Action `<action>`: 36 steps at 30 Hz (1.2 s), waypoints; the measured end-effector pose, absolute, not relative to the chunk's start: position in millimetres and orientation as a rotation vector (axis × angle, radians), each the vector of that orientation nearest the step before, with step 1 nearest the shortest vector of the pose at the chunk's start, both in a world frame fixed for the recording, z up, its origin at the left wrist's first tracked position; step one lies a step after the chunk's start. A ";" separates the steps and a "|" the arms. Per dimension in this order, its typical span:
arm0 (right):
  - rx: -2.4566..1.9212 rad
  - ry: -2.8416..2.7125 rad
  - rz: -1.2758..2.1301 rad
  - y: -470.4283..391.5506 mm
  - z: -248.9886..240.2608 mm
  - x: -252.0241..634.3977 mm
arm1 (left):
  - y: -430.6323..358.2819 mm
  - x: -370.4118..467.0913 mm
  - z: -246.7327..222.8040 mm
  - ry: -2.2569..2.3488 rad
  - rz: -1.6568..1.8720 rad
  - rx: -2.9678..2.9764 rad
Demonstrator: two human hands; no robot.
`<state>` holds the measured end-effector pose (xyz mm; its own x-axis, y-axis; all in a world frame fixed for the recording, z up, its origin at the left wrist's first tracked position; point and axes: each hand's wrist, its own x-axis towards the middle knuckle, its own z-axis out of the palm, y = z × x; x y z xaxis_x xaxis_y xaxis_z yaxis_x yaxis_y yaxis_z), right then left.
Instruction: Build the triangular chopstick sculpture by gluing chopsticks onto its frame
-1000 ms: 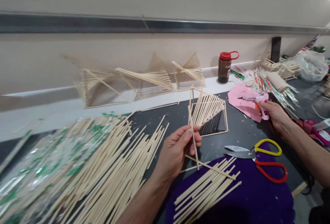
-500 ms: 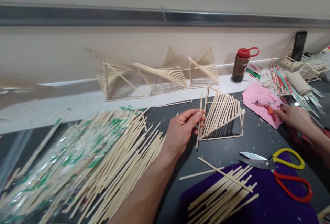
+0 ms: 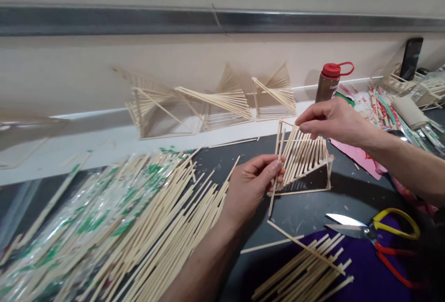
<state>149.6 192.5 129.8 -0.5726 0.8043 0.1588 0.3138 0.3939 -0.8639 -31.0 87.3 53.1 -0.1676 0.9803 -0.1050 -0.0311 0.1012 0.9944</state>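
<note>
Right hand (image 3: 333, 118): half a second ago it lay over the pink sheet (image 3: 354, 154) at 3 o'clock of the frame (image 3: 302, 153); now it is at the frame's 1 o'clock, fingers and thumb drawn together by the top. Whether they grip anything, I cannot tell.
Stick (image 3: 273, 198): pale, thin, straight, slightly tilted toward 1 o'clock; its upper end, earlier left of the frame's left post, has shifted right of it.
Left hand (image 3: 253, 179): at the frame's 8 to 9 o'clock, pinching the stick between thumb and fingers.
Frame: standing on the dark table, a fan of pale slats inside an outline of sticks.
Short sticks (image 3: 306, 265): 6 o'clock, one laid across the others.
Scissors (image 3: 371, 234): 4 o'clock, blades parted.
Long sticks (image 3: 181, 209): 8 o'clock, piled beside plastic wrappers (image 3: 86, 214).
Models (image 3: 222, 102): 10 o'clock, by the wall.
Bottle (image 3: 328, 83): 1 o'clock, red-capped.
</note>
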 end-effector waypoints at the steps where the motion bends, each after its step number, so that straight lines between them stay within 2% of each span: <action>1: -0.953 -2.058 1.167 195.0 127.0 143.1 | 87.2 -31.3 52.6 1.373 1.259 1.032; 6: -0.932 -1.984 1.308 201.8 119.4 130.3 | 87.5 -31.9 52.2 1.387 1.238 1.054; 14: -0.801 -2.016 1.335 204.2 117.2 126.7 | 88.6 -28.2 53.0 1.443 1.276 1.075; 27: -0.971 -1.823 1.238 212.3 95.9 133.6 | 61.1 -42.9 35.3 1.545 1.177 0.941; 36: -0.903 -1.962 1.022 219.8 86.0 129.9 | 60.8 -46.1 18.2 1.603 1.211 0.957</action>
<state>129.9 219.8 86.0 -0.4829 0.8291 0.2818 0.2444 0.4366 -0.8658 -46.1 60.8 18.2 -0.3113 0.9302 -0.1947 0.0665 0.2257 0.9719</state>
